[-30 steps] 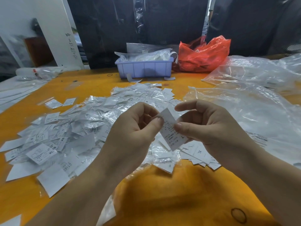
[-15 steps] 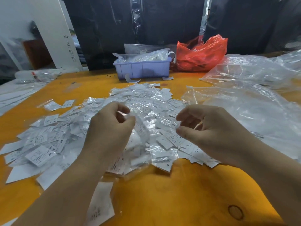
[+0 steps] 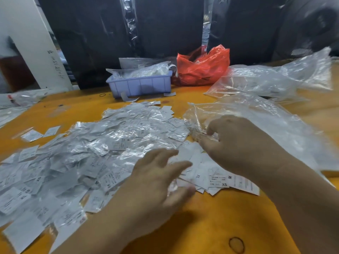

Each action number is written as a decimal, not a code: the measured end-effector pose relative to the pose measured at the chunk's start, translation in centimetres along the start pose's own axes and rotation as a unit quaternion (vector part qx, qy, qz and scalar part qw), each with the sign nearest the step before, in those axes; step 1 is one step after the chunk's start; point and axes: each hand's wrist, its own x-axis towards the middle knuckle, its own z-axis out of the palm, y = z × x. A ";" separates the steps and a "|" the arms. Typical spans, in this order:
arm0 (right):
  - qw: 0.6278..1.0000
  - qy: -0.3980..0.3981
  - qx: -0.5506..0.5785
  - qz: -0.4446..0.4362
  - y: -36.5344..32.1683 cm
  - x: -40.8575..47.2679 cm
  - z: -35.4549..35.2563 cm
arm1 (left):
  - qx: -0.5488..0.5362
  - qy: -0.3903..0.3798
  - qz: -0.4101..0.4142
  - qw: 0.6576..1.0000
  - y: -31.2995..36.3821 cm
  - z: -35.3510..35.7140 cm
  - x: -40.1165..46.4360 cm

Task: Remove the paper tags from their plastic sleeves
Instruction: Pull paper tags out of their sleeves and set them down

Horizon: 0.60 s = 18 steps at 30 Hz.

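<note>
Tags (image 3: 102,158) in sleeves heaped across the middle and left of the orange table (image 3: 211,226), spread out rather than stacked, presumably so a single one can be picked from the edge. Bare paper tags (image 3: 218,178) fanned in a small pile at the near right, just under the right wrist: likely kept apart from the sleeved ones so finished pieces don't get mixed back in. Size letters readable there: XS, M, XL.

Left hand (image 3: 157,184) low over the near edge of the heap, fingers stretched forward and loosely spread, blurred with motion, nothing visibly between them. Looks like a reach toward the next piece, or toward the bare pile; hard to say which.

Right hand (image 3: 238,142) beside the far right edge of the heap, knuckles up, fingers curled down onto crinkled clear plastic (image 3: 200,132) with printing on it. Seems to be pinching it, though the fingertips are hidden under the hand and the plastic is see-through, so not certain. Probably an emptied sleeve on its way to the big clear bag (image 3: 266,121) lying open just beyond, which would explain why the bag sits within easy reach on that side.

Blue bin (image 3: 141,85) with more plastic in it and a red bag (image 3: 203,66) at the back of the table, well apart from the work. Plenty of sleeved tags left, judging by the heap.
</note>
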 end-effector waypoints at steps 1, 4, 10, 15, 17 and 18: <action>0.999 -0.032 -0.007 0.016 0.1 0.0 -0.1 | 0.014 -0.032 0.001 0.999 0.0 0.2 0.0; 0.993 -0.115 -0.006 0.031 0.1 0.1 0.3 | 0.033 -0.073 0.000 0.997 0.1 0.4 0.2; 0.994 -0.090 0.019 0.050 1.0 0.9 0.5 | 0.054 0.029 0.057 0.996 0.2 0.7 0.6; 0.987 -0.147 -0.013 0.067 1.3 0.7 0.8 | 0.073 0.132 0.118 0.981 0.5 0.8 0.7; 0.985 -0.157 -0.019 0.068 1.2 0.7 0.9 | 0.089 0.147 0.125 0.977 0.6 0.9 0.8; 0.985 -0.159 -0.025 0.068 1.2 0.7 1.0 | 0.101 0.159 0.129 0.974 0.6 1.1 0.8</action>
